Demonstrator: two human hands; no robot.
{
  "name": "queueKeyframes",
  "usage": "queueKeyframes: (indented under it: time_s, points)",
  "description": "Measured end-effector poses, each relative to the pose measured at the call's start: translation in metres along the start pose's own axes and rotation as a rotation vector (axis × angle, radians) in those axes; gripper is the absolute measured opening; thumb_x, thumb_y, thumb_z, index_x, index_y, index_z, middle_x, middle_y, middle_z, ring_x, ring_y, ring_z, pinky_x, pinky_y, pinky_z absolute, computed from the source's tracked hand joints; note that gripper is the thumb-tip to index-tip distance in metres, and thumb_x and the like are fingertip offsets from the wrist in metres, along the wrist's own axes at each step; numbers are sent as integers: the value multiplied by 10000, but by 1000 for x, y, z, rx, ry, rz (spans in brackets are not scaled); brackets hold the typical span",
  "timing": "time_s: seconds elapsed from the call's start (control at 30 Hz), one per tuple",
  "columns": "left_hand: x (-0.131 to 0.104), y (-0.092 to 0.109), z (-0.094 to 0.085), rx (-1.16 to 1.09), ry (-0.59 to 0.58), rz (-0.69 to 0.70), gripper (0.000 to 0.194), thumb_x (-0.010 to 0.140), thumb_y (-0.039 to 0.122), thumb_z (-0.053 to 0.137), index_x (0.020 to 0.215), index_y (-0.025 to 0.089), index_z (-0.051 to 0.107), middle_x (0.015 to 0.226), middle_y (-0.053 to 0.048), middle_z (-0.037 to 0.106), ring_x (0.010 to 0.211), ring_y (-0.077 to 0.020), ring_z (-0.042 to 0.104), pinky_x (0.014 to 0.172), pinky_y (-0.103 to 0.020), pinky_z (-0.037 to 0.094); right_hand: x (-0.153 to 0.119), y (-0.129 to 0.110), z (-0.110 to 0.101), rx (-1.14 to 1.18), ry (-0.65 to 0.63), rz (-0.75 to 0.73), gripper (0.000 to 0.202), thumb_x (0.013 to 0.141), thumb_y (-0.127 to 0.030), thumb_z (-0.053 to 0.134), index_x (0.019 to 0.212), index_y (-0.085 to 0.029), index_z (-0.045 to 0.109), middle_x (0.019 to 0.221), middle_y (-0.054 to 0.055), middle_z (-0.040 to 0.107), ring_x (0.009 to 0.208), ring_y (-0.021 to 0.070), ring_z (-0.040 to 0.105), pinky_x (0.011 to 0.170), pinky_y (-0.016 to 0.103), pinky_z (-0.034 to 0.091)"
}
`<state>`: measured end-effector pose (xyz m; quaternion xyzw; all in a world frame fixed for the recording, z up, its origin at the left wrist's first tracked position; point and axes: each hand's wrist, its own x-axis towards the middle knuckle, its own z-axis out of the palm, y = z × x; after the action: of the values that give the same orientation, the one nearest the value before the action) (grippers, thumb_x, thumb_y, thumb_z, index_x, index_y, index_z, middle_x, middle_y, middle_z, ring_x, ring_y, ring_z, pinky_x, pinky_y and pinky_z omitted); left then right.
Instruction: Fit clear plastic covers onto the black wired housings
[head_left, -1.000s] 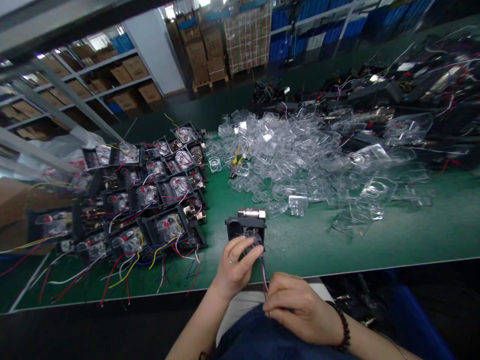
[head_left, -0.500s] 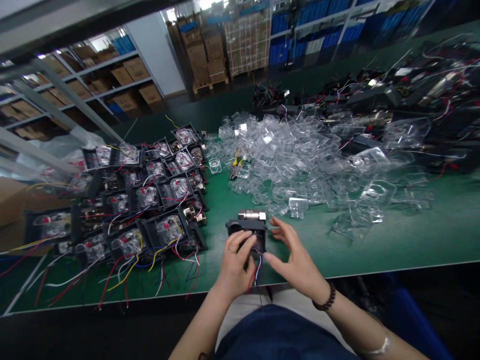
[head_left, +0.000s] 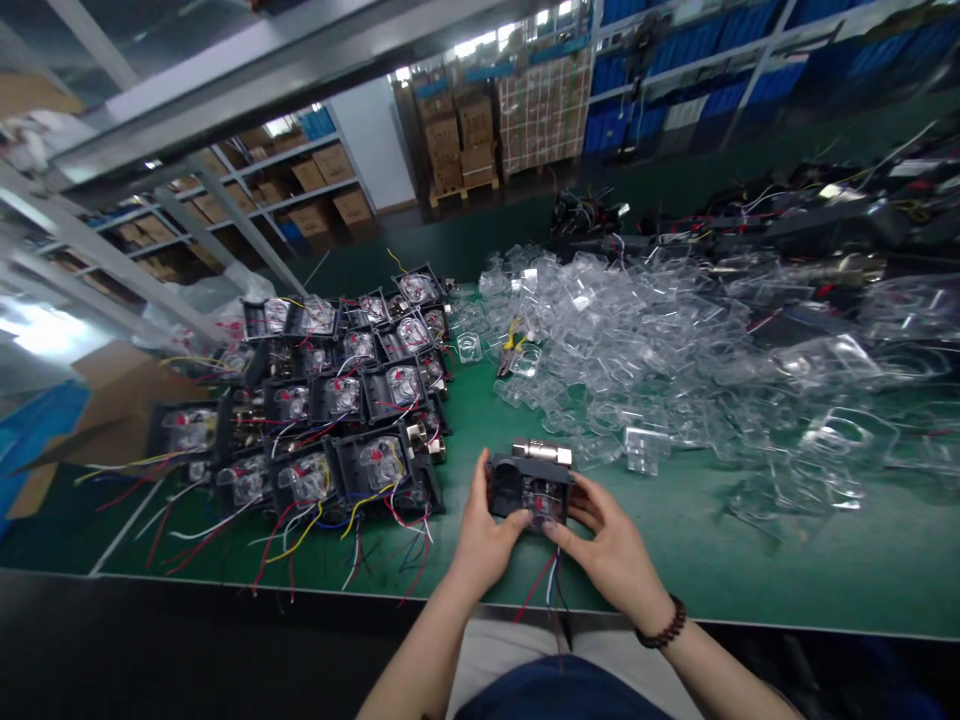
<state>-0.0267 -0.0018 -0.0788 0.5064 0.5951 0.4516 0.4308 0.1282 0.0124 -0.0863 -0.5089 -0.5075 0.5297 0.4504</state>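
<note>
Between my hands, near the bench's front edge, is a dark grey valve actuator housing (head_left: 504, 484) with a silver metal valve body (head_left: 541, 452) along its far side. Inside it shows a clear plastic part with a red piece. Red, white and blue wires (head_left: 552, 580) hang from its near side. My left hand (head_left: 484, 535) grips the left side, thumb on the front edge. The right side is gripped by my right hand (head_left: 604, 535), its thumb by the clear part. Just beyond lies a clear plastic cover (head_left: 642, 450).
Rows of similar wired housings (head_left: 382, 465) fill the left of the green bench (head_left: 675, 560). A large heap of clear plastic covers (head_left: 607, 310) lies ahead and right, with yellow-handled pliers (head_left: 511, 345) at its left edge. Dark wired parts (head_left: 810, 220) are piled behind. An open cardboard box (head_left: 120, 400) stands far left.
My left hand has moved from over the housing to its left side. My right hand, apart from it before, has closed on the right side. The camera view has shifted left.
</note>
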Motion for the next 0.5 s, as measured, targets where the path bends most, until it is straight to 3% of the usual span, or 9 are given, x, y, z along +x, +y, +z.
queueKeyframes:
  time_s: [0.1, 0.27, 0.5]
  points:
    - [0, 4, -2, 109, -21, 4, 743, 743, 303, 568, 1369, 89, 230, 1434, -170, 298, 1330, -258, 258, 1105, -413, 172, 2, -1, 0, -2, -12, 28, 615, 605, -395, 714, 1140, -157, 527, 1046, 126, 615, 919, 253, 629, 845, 406, 521]
    - [-1, 4, -2, 181, -69, 29, 745, 794, 336, 493, 1389, 44, 153, 1454, -195, 235, 1348, -265, 208, 1108, -431, 153, 7, 5, 1, 14, -24, 63, 710, 572, -435, 726, 1174, -140, 491, 1041, 132, 635, 915, 257, 639, 831, 381, 530]
    - [-7, 7, -2, 287, -108, 47, 769, 818, 395, 455, 1377, -34, 147, 1429, -246, 256, 1326, -294, 250, 1096, -425, 200, 19, 37, -6, -13, -8, 100, 767, 482, -483, 754, 1119, -156, 479, 913, 105, 672, 782, 270, 675, 673, 329, 577]
